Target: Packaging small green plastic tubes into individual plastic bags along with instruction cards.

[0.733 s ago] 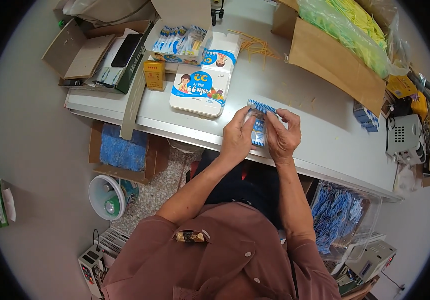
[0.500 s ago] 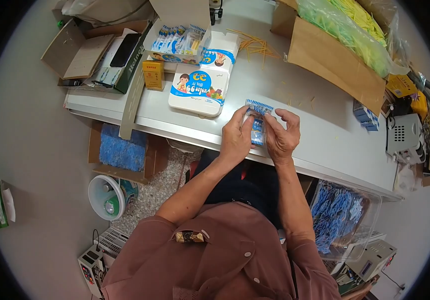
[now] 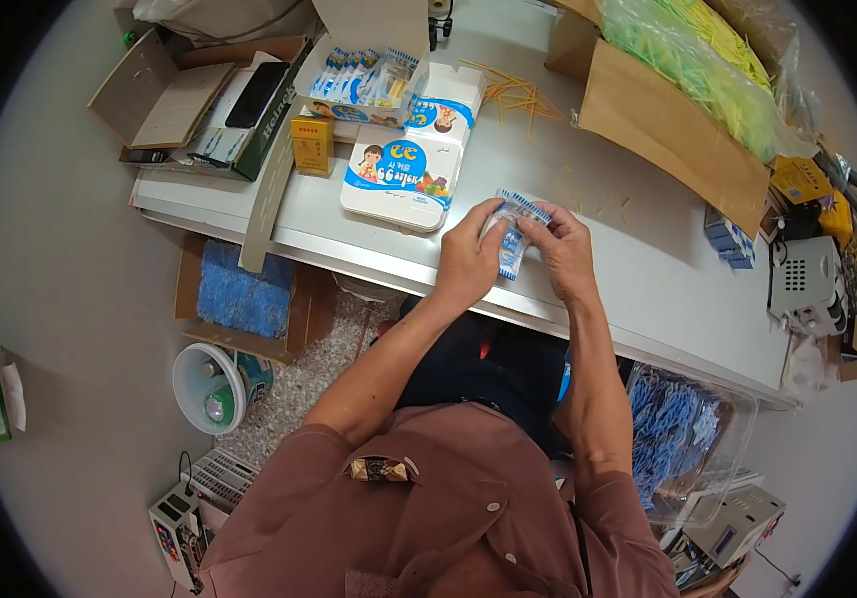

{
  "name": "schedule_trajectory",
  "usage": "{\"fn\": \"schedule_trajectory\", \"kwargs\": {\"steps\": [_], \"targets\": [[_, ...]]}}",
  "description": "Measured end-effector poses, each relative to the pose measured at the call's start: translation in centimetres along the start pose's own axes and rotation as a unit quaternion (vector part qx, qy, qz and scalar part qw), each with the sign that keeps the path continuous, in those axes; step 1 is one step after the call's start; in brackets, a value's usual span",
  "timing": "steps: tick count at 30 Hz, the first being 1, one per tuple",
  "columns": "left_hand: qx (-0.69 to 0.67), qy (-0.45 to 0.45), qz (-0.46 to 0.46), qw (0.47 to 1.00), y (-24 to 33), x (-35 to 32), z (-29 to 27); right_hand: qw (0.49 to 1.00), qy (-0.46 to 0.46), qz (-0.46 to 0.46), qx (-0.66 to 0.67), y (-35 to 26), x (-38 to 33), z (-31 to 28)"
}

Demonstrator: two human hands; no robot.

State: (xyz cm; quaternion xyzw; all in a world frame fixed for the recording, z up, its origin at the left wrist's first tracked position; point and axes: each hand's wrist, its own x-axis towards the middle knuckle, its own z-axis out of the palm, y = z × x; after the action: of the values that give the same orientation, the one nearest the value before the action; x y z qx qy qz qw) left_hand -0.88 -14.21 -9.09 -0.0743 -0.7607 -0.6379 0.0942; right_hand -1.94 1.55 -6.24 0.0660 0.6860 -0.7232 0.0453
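— What do we have in hand?
— A small blue-and-white packet [image 3: 514,239], flat, tilted, pinched at both ends, held above the near edge of the white table [image 3: 638,289].

Two hands are in view: the left hand [image 3: 468,261] and the right hand [image 3: 563,254], meeting at about twelve o'clock from the person's chest, with one small blue-and-white packet [image 3: 514,231] between them. At eleven o'clock lie two white flat boxes, the large white box [image 3: 400,179] and the narrow white box [image 3: 443,105] behind it. One yellow carton [image 3: 312,145] stands at ten o'clock. One big cardboard box [image 3: 668,130] sits at one o'clock. One white bucket [image 3: 211,387] is on the floor at eight o'clock.
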Motion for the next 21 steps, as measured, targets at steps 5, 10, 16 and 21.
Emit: {"fn": "schedule_trajectory", "kwargs": {"steps": [5,10,16,21], "targets": [[-0.198,-0.144,-0.245,0.938,2.3,1.4,-1.5,0.999,-0.013,-0.032,-0.020,-0.5,0.5,-0.7],[-0.178,-0.144,-0.232,0.945,1.1,1.4,-0.5,0.987,0.109,-0.074,0.097,1.3,1.7,0.0],[0.100,-0.108,-0.049,0.988,-0.6,2.8,-0.8,0.884,0.222,-0.087,0.402,1.7,4.7,-4.9],[0.368,-0.083,-0.038,0.925,1.5,5.3,-0.2,0.909,0.105,-0.021,0.404,2.2,2.6,-6.6]]}}
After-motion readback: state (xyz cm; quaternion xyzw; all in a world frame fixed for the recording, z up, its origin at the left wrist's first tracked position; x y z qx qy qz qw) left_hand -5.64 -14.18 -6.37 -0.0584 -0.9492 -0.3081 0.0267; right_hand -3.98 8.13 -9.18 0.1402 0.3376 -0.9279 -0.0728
